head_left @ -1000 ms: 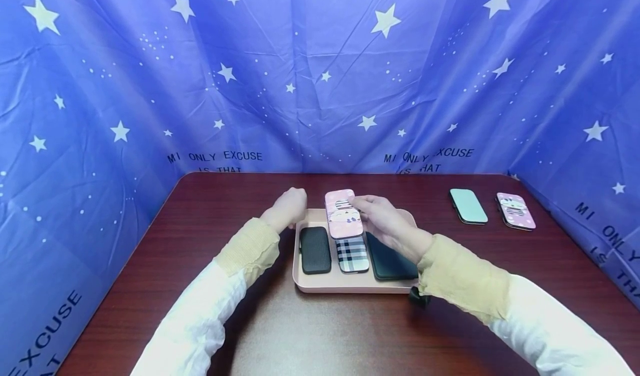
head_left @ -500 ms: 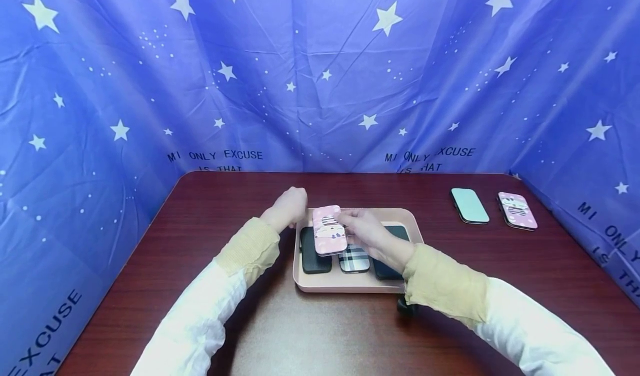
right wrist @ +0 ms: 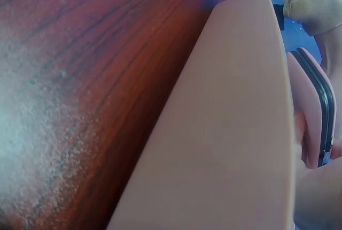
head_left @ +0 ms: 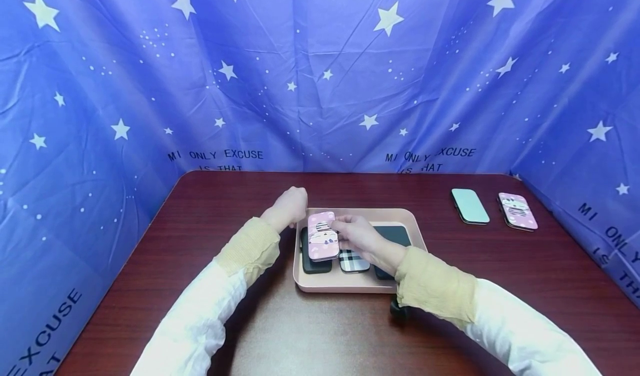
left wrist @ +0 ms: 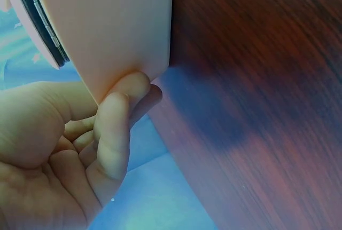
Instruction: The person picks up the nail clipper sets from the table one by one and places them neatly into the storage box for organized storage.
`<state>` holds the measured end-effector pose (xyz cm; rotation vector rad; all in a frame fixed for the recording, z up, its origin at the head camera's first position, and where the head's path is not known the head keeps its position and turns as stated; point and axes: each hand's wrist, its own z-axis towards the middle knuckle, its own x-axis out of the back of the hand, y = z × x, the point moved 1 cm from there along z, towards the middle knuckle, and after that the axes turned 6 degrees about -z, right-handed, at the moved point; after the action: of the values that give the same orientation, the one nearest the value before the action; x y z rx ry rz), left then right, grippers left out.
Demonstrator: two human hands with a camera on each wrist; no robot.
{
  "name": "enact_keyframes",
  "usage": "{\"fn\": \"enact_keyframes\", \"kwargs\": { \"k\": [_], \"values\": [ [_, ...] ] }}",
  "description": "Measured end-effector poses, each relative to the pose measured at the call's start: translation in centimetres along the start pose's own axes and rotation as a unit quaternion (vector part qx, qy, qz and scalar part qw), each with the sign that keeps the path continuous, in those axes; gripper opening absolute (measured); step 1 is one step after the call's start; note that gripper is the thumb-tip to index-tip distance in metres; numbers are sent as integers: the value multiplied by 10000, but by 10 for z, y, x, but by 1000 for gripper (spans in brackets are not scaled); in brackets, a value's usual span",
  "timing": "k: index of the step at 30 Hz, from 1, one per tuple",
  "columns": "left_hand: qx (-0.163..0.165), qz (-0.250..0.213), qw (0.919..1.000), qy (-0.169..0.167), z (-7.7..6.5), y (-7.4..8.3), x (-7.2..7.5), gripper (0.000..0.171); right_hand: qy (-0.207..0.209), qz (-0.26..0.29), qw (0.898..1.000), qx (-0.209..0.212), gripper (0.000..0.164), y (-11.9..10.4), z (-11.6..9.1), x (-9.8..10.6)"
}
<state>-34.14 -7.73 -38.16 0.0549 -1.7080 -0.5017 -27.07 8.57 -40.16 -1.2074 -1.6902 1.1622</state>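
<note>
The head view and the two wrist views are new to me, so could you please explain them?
There is no machine here, only a person's bare left hand and right hand. One picture comes from a camera worn on the head, looking forward and down; the other two come from cameras on the wrists, close to each hand's work. The left hand pinches a corner of the tray, whose wall looms large in both wrist views. The right hand holds a pink patterned case, which overlaps a black case in the head view; whether they touch, I cannot tell. The tray also bears a plaid case and a dark case. To the right on the table lie a mint case and a second pink case. A starry blue curtain hangs behind.
</note>
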Motion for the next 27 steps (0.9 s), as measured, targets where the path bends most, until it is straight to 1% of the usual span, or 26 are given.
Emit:
{"fn": "enact_keyframes", "kwargs": {
  "k": [5,11,14,20,27],
  "values": [
    [-23,7,10000,9,-1,-1,0,19,83,-32,10000,30,43,2,3,-3],
    [-92,28,9999,73,-2,-1,0,20,43,-81,9999,50,42,4,4,-9],
    [-63,41,9999,76,-2,0,0,21,43,-124,9999,52,42,4,3,-12],
    [20,-4,10000,39,-2,1,0,21,58,-259,9996,19,38,7,4,-13],
    [-24,-21,10000,73,-2,1,2,20,164,-550,9983,28,40,9,7,-13]
  ]
}}
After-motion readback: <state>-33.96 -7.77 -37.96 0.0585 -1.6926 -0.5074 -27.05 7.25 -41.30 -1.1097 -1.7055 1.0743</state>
